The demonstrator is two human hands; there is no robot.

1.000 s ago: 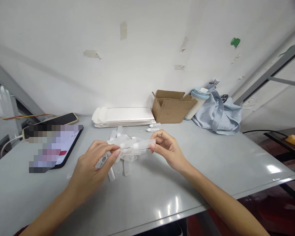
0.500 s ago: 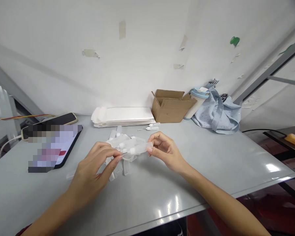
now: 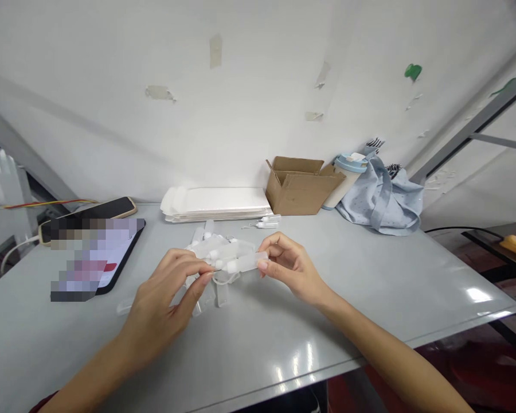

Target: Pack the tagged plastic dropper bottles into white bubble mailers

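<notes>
My right hand [image 3: 286, 267] pinches the base of a small translucent squeeze bottle [image 3: 248, 261] between thumb and fingers. The bottle lies nearly level, its white neck pointing left. At that neck end, the thumb and forefinger of my left hand [image 3: 176, 295] are closed on a thin, dark, needle-like piece [image 3: 217, 270], mostly hidden by the fingertips. Whether the piece sits in the neck, I cannot tell. Under and behind both hands is a loose pile of similar translucent bottles [image 3: 222, 295], partly covered by my left hand.
Behind the pile lie flat white cartons [image 3: 217, 201] and a few small needle-tipped bottles [image 3: 269, 222]. An open cardboard box [image 3: 298, 192], a tumbler [image 3: 344, 178] and a blue cloth bag [image 3: 380, 198] stand at back right. Two phones [image 3: 126, 249] lie on the left.
The bottle in my right hand has tilted slightly, its neck a little lower, and less of the thin piece shows. Both hands stay almost in place.
</notes>
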